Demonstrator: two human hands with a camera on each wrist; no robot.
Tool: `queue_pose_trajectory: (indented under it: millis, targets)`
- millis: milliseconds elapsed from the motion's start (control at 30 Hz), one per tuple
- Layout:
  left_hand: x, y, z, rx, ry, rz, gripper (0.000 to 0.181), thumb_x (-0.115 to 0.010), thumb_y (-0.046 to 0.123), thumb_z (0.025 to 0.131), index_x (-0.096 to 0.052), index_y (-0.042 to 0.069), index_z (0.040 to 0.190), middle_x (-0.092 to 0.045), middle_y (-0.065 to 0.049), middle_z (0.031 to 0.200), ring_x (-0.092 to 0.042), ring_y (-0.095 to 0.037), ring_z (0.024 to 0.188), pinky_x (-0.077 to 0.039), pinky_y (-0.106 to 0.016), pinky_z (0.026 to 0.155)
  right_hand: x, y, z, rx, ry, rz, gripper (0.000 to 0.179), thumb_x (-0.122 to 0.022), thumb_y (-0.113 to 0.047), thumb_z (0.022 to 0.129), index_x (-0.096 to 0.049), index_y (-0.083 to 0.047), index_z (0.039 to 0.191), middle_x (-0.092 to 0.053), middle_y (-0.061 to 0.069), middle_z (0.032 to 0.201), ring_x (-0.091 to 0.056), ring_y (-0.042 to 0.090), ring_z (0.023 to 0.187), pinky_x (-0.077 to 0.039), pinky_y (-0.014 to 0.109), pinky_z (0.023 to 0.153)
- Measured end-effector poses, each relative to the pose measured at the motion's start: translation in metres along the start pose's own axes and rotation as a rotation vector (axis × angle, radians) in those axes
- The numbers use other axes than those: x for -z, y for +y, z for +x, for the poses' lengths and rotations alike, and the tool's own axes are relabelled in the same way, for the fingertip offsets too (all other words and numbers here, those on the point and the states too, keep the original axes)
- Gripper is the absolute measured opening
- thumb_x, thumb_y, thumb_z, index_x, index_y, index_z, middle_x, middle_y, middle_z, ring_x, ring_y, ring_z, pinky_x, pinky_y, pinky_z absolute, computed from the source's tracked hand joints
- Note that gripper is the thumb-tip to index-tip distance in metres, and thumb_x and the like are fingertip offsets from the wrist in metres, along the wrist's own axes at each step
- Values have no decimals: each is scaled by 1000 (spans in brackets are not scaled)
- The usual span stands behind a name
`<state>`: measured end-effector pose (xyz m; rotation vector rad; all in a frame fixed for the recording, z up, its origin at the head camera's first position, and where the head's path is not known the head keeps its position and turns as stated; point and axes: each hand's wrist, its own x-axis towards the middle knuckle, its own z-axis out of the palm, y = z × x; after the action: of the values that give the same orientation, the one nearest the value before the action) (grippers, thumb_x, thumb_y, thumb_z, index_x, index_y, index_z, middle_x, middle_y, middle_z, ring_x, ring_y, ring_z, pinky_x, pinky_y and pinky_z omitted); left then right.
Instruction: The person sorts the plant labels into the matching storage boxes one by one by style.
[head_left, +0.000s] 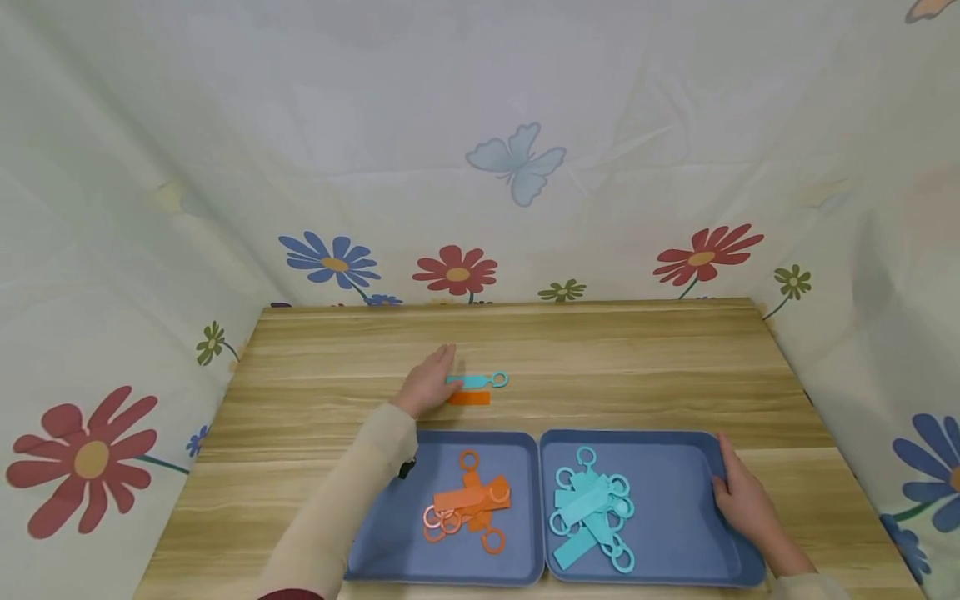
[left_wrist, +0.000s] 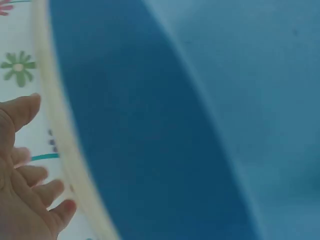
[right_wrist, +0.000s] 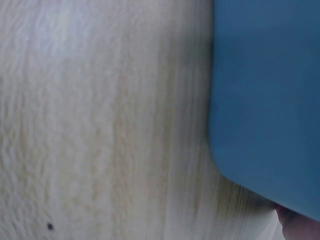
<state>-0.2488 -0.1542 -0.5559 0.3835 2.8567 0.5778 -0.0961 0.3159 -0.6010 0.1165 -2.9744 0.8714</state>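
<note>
My left hand (head_left: 429, 385), fingers extended, is at the left end of a turquoise strip with a ring (head_left: 474, 381). An orange strip (head_left: 470, 398) lies just in front of it; the hand hides the left ends of both. In the left wrist view the fingers (left_wrist: 34, 175) are spread beside a blurred blue tray wall. My right hand (head_left: 746, 504) holds the right rim of the right blue tray (head_left: 675, 517), thumb inside and fingers outside. That tray contains a pile of turquoise ring-ended strips (head_left: 592, 504). Orange ring-ended strips (head_left: 471, 500) are heaped in the left blue tray (head_left: 397, 533).
Both trays stand side by side at the front of the wood-grain table (head_left: 600, 358). A flower-printed cloth (head_left: 637, 208) hangs behind the table and on both sides. The left forearm (head_left: 345, 500) crosses over the left tray's left edge.
</note>
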Motion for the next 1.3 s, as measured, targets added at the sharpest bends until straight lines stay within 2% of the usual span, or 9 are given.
queue_pose_trajectory:
  millis: [167, 333, 467, 600, 767, 900, 1033, 1167, 1300]
  targets:
    - [-9, -3, 3, 63, 24, 87, 74, -49, 36, 89, -7, 6, 143, -10, -14, 149, -14, -33, 135, -22, -52, 105, -1, 0, 1, -13, -11, 5, 67, -41, 2, 84, -5, 4, 140, -22, 36, 135, -29, 54, 116, -27, 60, 91]
    - [-16, 0, 4, 103, 16, 180, 73, -47, 39, 89, -7, 11, 143, -9, -11, 149, -15, -30, 135, -22, -50, 105, -1, -1, 0, -22, -14, 3, 68, -41, 3, 84, -4, 3, 140, -22, 36, 135, -29, 54, 116, -28, 60, 90]
    - [-20, 5, 4, 122, -7, 208, 69, -46, 37, 90, -9, 13, 143, -11, -9, 149, -15, -29, 135, -22, -51, 105, 0, -1, 0, -33, -27, -1, 68, -41, 3, 84, -3, 3, 140, -22, 37, 135, -29, 54, 116, -28, 61, 90]
    - [-21, 10, 3, 150, -35, 229, 61, -44, 34, 92, -18, 13, 142, -15, -9, 148, -17, -28, 135, -23, -50, 104, 0, -2, 0, -42, -37, -4, 69, -41, 3, 84, -2, 3, 140, -22, 37, 135, -28, 54, 116, -28, 61, 91]
    - [-24, 12, 6, 148, -4, 283, 44, -49, 32, 90, -44, 16, 130, -39, -7, 135, -32, -27, 126, -34, -47, 97, 1, -3, -1, -40, -42, 1, 68, -40, 3, 84, -1, 3, 140, -20, 37, 136, -27, 54, 117, -27, 61, 92]
    - [-25, 16, 9, 157, 65, 267, 32, -57, 28, 85, -57, 19, 116, -54, -3, 115, -44, -25, 113, -40, -44, 90, 1, -3, -1, -30, -39, 11, 68, -40, 3, 84, -2, 4, 140, -20, 36, 136, -27, 54, 117, -27, 61, 91]
    - [-27, 18, 11, 179, 115, 223, 26, -60, 22, 83, -62, 18, 108, -58, -3, 110, -47, -25, 109, -42, -43, 87, 1, -3, -1, -21, -30, 17, 68, -41, 3, 84, -3, 4, 140, -21, 37, 136, -28, 54, 117, -28, 61, 90]
    - [-27, 20, 13, 206, 121, 168, 22, -59, 14, 82, -64, 16, 104, -57, -4, 110, -46, -25, 109, -42, -43, 86, 1, -3, 0, -17, -21, 18, 68, -41, 3, 83, -4, 4, 140, -21, 37, 135, -29, 54, 116, -28, 61, 90]
    - [-23, 22, 13, 219, 75, 142, 21, -58, 12, 81, -64, 16, 101, -54, -5, 112, -43, -26, 111, -40, -44, 87, 1, -2, 1, -16, -14, 15, 68, -41, 3, 83, -5, 4, 140, -22, 37, 135, -29, 54, 116, -28, 60, 90]
